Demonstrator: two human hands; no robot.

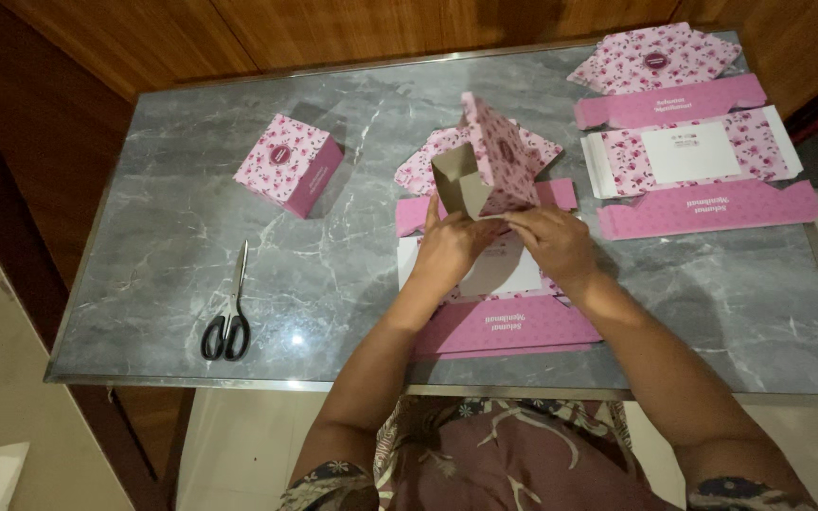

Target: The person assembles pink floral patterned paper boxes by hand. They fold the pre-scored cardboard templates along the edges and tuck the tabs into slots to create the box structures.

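A grey marble-patterned table (pixel 191 237) is carrying everything here. Across its far right, a flat pink floral carton sheet (pixel 693 151) is lying unfolded, well apart from the hands. In the middle, another flat sheet (pixel 508 326) is lying under the person's forearms, and on top of it 1 half-folded box (pixel 489 161) is standing up, its brown inside showing and its flaps only partly raised.

The left hand (pixel 447 248) and the right hand (pixel 553 241) are both pressing at the box's lower edge, fingers closed on the card where it is meeting the sheet beneath. The card is looking light and thin, stiff along its panels but likely to crease or tear at the scored folds, so holding it by the panel edges near a fold looks safest.

To the left, 1 finished pink cube box (pixel 288 163) is sitting alone. Nearer the front edge, black-handled scissors (pixel 229 312) are lying closed, untouched.
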